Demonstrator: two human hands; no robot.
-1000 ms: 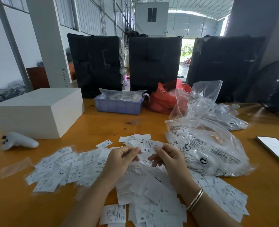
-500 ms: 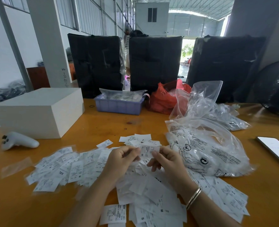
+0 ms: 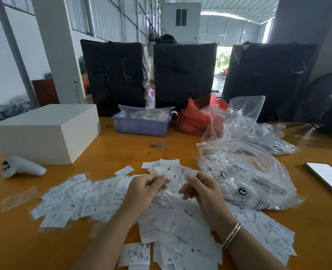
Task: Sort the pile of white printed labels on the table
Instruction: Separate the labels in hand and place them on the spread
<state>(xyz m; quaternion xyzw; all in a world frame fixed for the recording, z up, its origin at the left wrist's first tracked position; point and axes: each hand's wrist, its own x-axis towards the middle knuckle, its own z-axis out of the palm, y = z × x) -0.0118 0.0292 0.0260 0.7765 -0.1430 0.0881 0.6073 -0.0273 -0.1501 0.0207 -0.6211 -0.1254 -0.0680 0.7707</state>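
A wide pile of white printed labels [image 3: 173, 228] covers the near part of the orange table [image 3: 122, 149], with a looser spread [image 3: 71, 199] to the left. My left hand [image 3: 141, 191] and my right hand [image 3: 204, 190] are raised just above the pile, close together. Between them they pinch one label marked M [image 3: 178, 173], the left at its lower left edge, the right at its right end. A bracelet [image 3: 231, 235] circles my right wrist.
Clear printed plastic bags [image 3: 246, 176] lie right of my hands. A phone [image 3: 328, 177] lies at the far right, a white controller [image 3: 23, 168] and a white box [image 3: 44, 133] at left. At the back are a blue tray [image 3: 141, 126], a red bag [image 3: 192, 117] and black bundles [image 3: 184, 78].
My hands have barely shifted. The label held between them has turned slightly, so its M mark faces me.
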